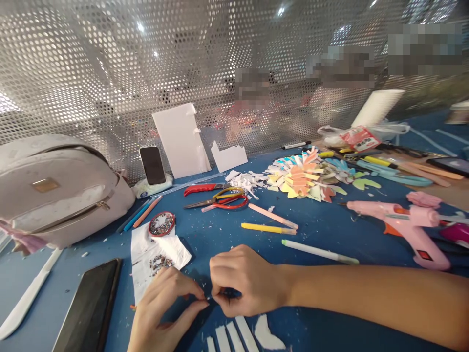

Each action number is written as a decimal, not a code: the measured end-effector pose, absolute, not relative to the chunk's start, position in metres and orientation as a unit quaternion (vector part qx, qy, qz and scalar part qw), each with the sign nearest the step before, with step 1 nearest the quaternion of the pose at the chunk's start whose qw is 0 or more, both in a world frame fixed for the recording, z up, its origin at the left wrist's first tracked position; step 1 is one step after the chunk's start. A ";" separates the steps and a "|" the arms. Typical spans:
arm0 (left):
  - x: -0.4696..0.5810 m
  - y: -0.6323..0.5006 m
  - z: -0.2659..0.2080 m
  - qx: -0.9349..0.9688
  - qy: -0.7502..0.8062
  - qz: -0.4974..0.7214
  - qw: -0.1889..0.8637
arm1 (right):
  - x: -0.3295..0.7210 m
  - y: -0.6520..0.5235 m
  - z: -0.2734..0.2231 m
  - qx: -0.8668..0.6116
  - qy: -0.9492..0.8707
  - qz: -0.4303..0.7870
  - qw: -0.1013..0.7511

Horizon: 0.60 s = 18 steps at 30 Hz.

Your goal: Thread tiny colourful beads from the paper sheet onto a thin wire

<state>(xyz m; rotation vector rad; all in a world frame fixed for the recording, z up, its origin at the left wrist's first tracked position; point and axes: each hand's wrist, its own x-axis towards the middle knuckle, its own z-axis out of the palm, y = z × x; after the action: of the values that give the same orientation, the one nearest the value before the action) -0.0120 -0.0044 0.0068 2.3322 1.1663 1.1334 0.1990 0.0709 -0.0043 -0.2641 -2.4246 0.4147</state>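
Note:
My left hand and my right hand meet fingertip to fingertip low in the head view, just above the blue table. Both are closed in a pinch, with a tiny whitish bit between them, too small to name. Just below lie several pale foam strips and a notched white foam piece. Behind my left hand a white paper sheet carries small dark and coloured bits and a round red-rimmed lid filled with more of them.
A phone and white knife lie left, before a pale backpack. Scissors, markers and a heap of paper scraps lie farther back. A pink glue gun rests right. Perforated metal mesh stands behind.

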 end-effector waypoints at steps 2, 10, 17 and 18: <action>-0.012 -0.004 0.007 0.813 0.402 0.393 0.149 | 0.199 0.071 -0.005 -0.095 -0.927 0.151 0.331; -0.016 -0.002 0.004 0.822 0.391 0.384 0.155 | 0.199 0.071 -0.003 -0.097 -0.923 0.167 0.332; -0.013 -0.001 0.003 0.822 0.392 0.387 0.146 | 0.200 0.071 -0.004 -0.105 -0.929 0.184 0.304; -0.013 -0.001 0.003 0.823 0.391 0.386 0.144 | 0.200 0.072 -0.004 -0.101 -0.931 0.180 0.301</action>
<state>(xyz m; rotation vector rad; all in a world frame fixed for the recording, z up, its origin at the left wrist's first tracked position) -0.0131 -0.0014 0.0034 2.3716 1.1277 1.1139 0.2004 0.0718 -0.0039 -0.2677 -2.4698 0.4787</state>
